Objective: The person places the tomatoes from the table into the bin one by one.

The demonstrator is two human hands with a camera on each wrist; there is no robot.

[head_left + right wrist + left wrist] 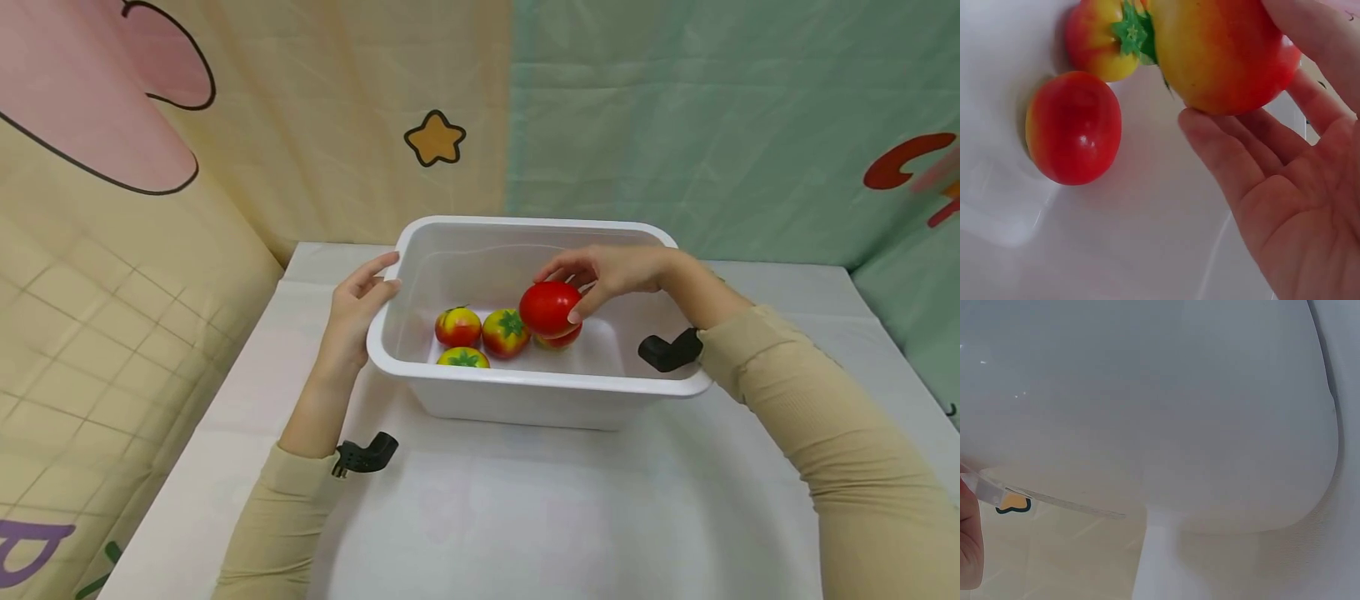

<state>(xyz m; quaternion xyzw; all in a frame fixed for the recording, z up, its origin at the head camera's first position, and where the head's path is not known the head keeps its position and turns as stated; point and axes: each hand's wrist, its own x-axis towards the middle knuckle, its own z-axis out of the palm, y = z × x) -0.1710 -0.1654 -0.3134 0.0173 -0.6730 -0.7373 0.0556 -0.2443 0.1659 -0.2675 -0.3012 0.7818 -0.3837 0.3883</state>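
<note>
A white plastic bin (pixel 517 377) stands on the table with several red-and-yellow tomatoes inside, some with green star-shaped tops. My right hand (pixel 611 271) reaches into it and holds one tomato (pixel 550 308) between thumb and fingers, above the bin floor. Directly under that is another tomato (pixel 564 337), partly covered. More sit toward the left: one tomato (pixel 458 327), a second tomato (pixel 506 332) and a tomato (pixel 463 357) by the front wall. At the bin's left rim, my left hand (pixel 352 312) grips the edge, its thumb over the rim.
A white cloth (pixel 570 508) covers the table. Behind it hangs a printed curtain (pixel 337 117), close to the bin's back edge, and it continues along the left and right sides. A black wrist camera (pixel 367 454) sits on each arm.
</note>
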